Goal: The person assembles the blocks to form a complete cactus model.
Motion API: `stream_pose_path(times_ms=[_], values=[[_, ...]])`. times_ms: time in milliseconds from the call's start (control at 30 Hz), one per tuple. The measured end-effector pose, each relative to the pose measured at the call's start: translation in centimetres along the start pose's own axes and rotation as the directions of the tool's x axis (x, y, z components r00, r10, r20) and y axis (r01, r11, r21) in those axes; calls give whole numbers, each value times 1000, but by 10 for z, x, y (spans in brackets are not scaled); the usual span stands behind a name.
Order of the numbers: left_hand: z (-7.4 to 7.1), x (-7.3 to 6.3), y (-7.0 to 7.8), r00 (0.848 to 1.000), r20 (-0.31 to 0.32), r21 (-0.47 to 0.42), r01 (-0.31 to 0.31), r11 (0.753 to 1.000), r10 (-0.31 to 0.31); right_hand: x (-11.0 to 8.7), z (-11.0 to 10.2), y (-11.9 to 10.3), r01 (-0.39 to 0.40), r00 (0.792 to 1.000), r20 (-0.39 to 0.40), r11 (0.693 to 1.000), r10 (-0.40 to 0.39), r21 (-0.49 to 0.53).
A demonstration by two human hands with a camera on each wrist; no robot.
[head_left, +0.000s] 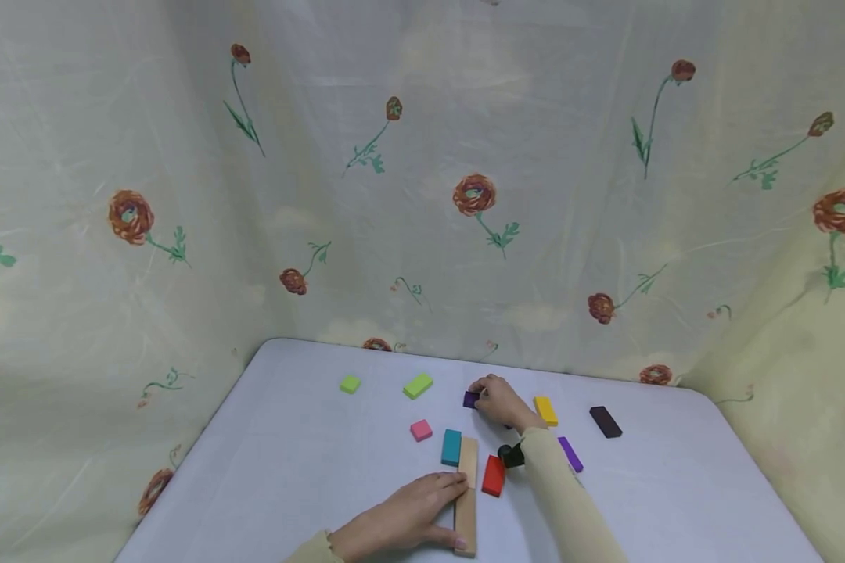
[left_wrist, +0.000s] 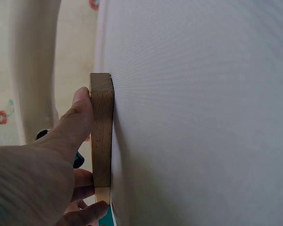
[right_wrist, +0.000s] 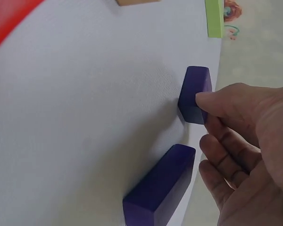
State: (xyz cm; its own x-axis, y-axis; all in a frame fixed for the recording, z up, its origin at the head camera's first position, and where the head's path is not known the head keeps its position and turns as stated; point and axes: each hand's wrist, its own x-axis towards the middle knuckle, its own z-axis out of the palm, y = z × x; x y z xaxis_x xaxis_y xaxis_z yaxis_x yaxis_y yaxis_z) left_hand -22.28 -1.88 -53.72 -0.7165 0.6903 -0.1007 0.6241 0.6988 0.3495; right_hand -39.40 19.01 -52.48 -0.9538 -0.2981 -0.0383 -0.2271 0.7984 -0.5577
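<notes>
Two plain wooden blocks lie end to end, the near wooden block (head_left: 465, 516) and the far wooden block (head_left: 468, 457). My left hand (head_left: 415, 512) rests over them from the left, its thumb on the near one's front end and its fingertips around the seam. A teal block (head_left: 451, 446) sits along the left side of the far one. Farther back, my right hand (head_left: 501, 401) pinches a small dark purple block (right_wrist: 194, 87) between thumb and fingers, low over the table. A longer purple block (right_wrist: 160, 186) lies just beside it, mostly hidden by the hand in the head view.
A red block (head_left: 494, 475) lies right of the wooden ones. Around stand a pink block (head_left: 421, 430), green blocks (head_left: 418, 385), a yellow block (head_left: 545, 410), a violet block (head_left: 570, 453) and a dark brown block (head_left: 605, 421). Flowered cloth (head_left: 422, 234) hangs behind the table.
</notes>
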Motion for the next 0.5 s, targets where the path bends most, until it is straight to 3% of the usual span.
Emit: stream_pose_path(times_ms=[500], values=[[0,4,-1,999,28,-19,29,999,-28,-13,-7,-4,-39,998,56,999,39,-2]])
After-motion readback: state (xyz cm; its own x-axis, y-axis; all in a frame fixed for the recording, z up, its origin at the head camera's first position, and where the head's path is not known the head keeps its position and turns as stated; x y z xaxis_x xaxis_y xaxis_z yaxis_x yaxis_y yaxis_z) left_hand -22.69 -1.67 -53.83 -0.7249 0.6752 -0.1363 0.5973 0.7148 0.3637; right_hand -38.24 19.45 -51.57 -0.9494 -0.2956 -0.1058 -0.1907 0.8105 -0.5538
